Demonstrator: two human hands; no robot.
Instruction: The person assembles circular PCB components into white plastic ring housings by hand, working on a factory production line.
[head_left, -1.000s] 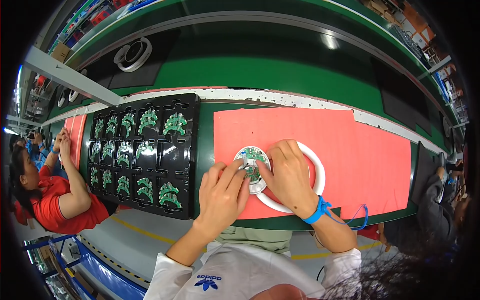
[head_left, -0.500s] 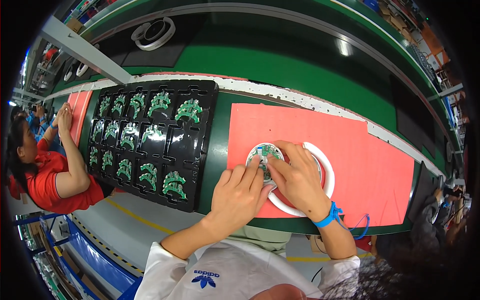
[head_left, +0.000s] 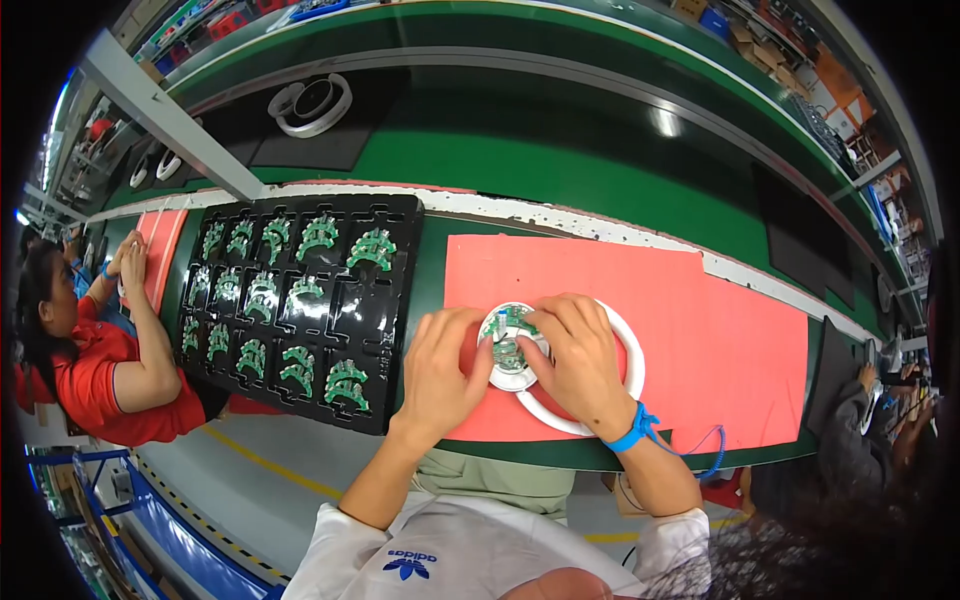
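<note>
A round white housing (head_left: 512, 382) lies on a red-pink mat, with a green circuit board (head_left: 509, 352) showing inside it. Around its right side curves a wide white ring (head_left: 634, 352), partly covered by my right hand. My left hand (head_left: 438, 368) grips the housing's left rim, thumb along the edge and fingers on its far side. From the right, my right hand (head_left: 578, 362) holds the opposite rim, its thumb over the board and its fingers bent at the upper edge. A blue wrist strap (head_left: 640, 428) with a coiled cord circles my right wrist.
Left of the mat (head_left: 720, 350) stands a black tray (head_left: 385, 375) with several curved green circuit boards (head_left: 346, 384) in its pockets. A co-worker in a red shirt (head_left: 140, 375) sits beyond it. A grey post (head_left: 180, 120) rises behind. Another white ring-shaped unit (head_left: 312, 105) rests across the bench.
My fingertips have come off the middle of the board. Both hands have spread to the housing's left and right sides, and the whole view has shifted slightly.
</note>
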